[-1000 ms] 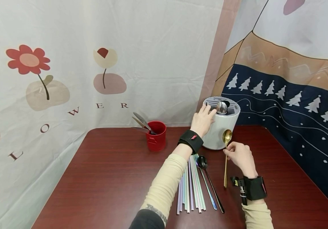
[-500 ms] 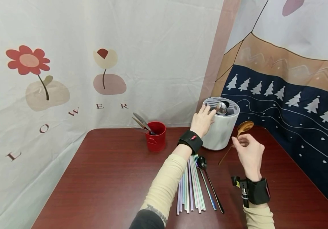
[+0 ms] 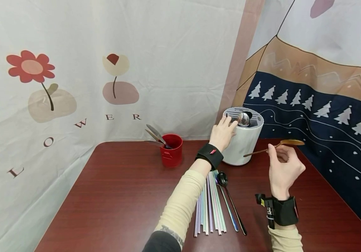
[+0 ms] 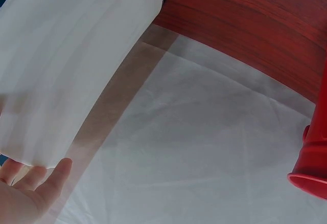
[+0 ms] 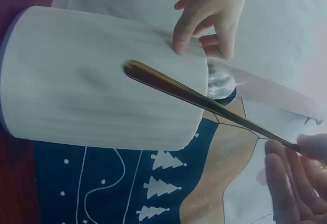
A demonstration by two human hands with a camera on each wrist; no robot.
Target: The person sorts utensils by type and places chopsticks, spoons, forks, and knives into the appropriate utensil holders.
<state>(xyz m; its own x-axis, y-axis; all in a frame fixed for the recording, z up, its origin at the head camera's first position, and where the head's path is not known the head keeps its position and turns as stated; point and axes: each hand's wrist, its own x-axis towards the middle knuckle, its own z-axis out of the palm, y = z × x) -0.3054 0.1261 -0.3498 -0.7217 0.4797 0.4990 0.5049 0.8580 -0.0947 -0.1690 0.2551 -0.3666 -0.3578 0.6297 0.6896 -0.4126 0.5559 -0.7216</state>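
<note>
In the head view, my right hand (image 3: 285,170) pinches a long gold spoon (image 3: 291,142) by its handle. The spoon lies nearly level in the air, bowl to the right and handle end toward a white cylindrical utensil holder (image 3: 241,148). My left hand (image 3: 222,135) grips that holder's upper rim, with the thumb on the outer wall and the fingers over the top in the right wrist view. A silver spoon bowl (image 3: 243,119) sticks up from the holder's slotted grey top. The gold handle (image 5: 176,88) crosses in front of the holder in the right wrist view.
Several pastel metal chopsticks (image 3: 211,206), a bluish thin-handled utensil (image 3: 230,211) and a black spoon (image 3: 222,178) lie on the dark red table (image 3: 120,196), below the holder. A red cup (image 3: 172,154) with several knives (image 3: 157,133) leaning out stands left. Printed cloth (image 3: 180,70) hangs behind.
My right hand has lifted the gold spoon, moved to the right and turned it from upright to nearly level, bowl rightward. The left hand has stayed at the holder's rim.
</note>
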